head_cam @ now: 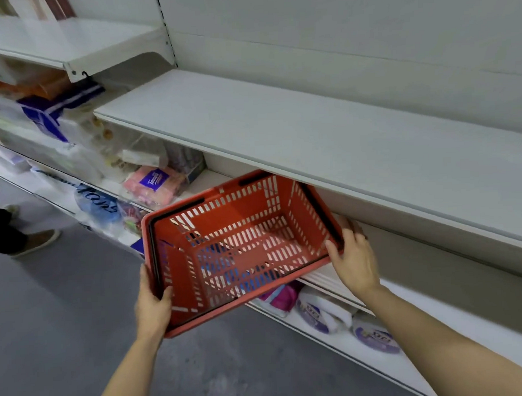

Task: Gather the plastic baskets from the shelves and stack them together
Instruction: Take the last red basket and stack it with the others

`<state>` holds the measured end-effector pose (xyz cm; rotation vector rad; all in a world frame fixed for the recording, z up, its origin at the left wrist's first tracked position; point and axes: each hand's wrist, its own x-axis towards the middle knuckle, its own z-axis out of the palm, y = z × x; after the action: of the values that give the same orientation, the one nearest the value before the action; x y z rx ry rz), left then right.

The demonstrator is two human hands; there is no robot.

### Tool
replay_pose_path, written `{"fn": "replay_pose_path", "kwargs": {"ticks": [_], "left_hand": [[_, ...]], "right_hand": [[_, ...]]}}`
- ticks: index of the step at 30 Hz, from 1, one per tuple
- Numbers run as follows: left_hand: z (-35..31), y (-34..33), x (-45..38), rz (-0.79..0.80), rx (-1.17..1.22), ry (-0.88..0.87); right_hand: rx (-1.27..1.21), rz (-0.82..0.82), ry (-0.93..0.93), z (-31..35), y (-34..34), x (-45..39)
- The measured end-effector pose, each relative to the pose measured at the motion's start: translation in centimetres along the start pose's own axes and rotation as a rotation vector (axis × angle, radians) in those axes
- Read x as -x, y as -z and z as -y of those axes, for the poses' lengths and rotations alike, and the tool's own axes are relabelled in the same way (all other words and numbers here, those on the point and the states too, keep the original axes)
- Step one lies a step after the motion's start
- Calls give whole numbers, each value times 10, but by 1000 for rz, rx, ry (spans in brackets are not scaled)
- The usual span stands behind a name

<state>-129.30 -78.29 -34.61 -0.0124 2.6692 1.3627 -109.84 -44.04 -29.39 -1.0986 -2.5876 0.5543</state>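
Observation:
A red plastic basket (240,246) with slotted walls and black handles folded along its rim is tilted, half out from under a wide white shelf (325,130). My left hand (152,305) grips its near left corner, thumb inside the rim. My right hand (352,254) holds the right end of the rim, fingers on the outer side. The basket is empty. Its far end still lies beneath the shelf's front edge.
Packs of tissues (155,183) and bagged goods fill the lower shelves on the left. Purple-labelled packs (374,339) lie on the bottom shelf on the right. A person's leg and shoe (36,239) stand on the grey floor (66,323) at far left.

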Motion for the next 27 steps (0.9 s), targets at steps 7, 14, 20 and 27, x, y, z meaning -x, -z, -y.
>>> {"fn": "replay_pose_path", "kwargs": {"ticks": [7, 14, 20, 27], "left_hand": [[0, 1, 11, -56, 25, -24], [-15, 24, 75, -42, 36, -58], [-37, 43, 170, -65, 67, -112], [-61, 80, 303, -63, 110, -177]], "right_hand": [[-551, 70, -314, -5, -14, -6], [-692, 62, -211, -35, 19, 61], [-745, 16, -207, -80, 71, 137], [-773, -71, -179, -124, 171, 246]]}}
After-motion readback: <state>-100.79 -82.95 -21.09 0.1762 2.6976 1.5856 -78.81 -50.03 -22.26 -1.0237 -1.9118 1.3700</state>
